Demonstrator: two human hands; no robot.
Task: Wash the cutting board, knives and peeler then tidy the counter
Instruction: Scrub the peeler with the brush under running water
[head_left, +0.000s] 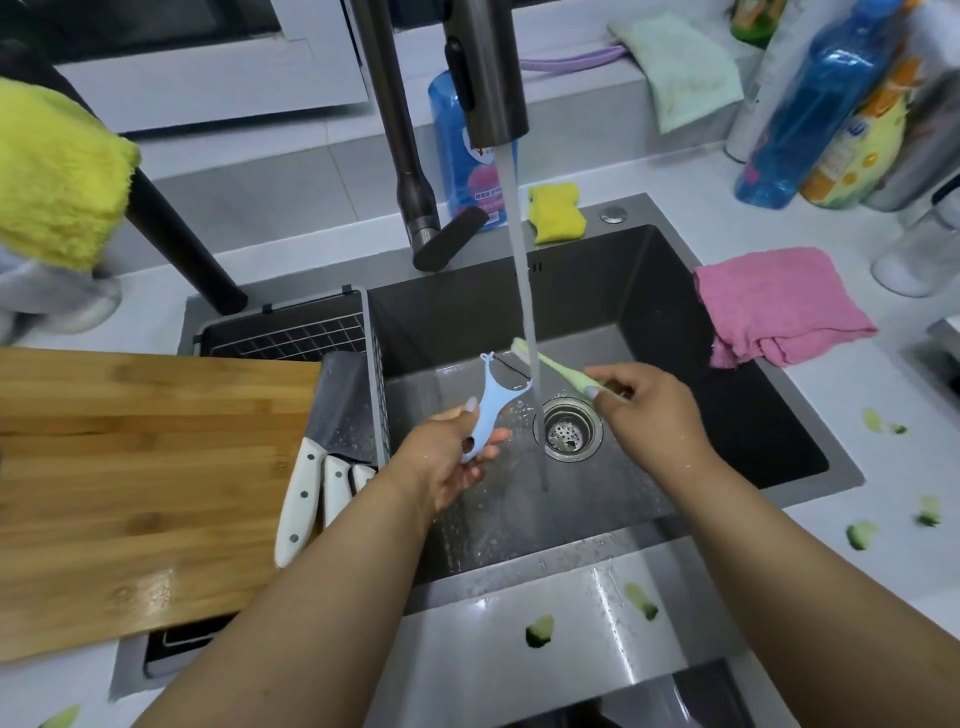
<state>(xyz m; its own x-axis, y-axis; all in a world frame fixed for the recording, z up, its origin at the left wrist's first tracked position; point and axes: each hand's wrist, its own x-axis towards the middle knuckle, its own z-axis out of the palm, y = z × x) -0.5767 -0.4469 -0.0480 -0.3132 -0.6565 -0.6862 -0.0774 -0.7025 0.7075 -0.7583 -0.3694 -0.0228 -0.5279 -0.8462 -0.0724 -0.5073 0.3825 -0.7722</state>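
My left hand (452, 457) holds the blue peeler (491, 402) by its handle, fingers curled round the lower end, with the blade end tilted up and toward the stream of water (524, 312) running from the tap (488, 73). My right hand (649, 410) pinches the pale green brush (556, 366) near its back end, fingers closed on the handle; the bristled head reaches into the water just beside the peeler's blade, though I cannot tell whether they touch. Both hands are over the sink (753, 415), above and to either side of the drain (569, 428).

To the left, the wooden cutting board (140, 478) lies across the sink's edge and the tabletop (909, 519). The knives (317, 467) lie along the board's right edge, white handles toward me, blades reaching toward the wire rack (291, 332) set in the sink's left side.

On the tabletop to the right, a pink cloth (779, 301) hangs partly over the sink's rim, and green peel scraps (862, 535) are scattered there and along the front ledge. Behind the sink sit a yellow sponge (556, 213), a blue soap bottle (452, 156) and a pale green cloth (680, 67). A yellow towel (57, 176) hangs at the far left.
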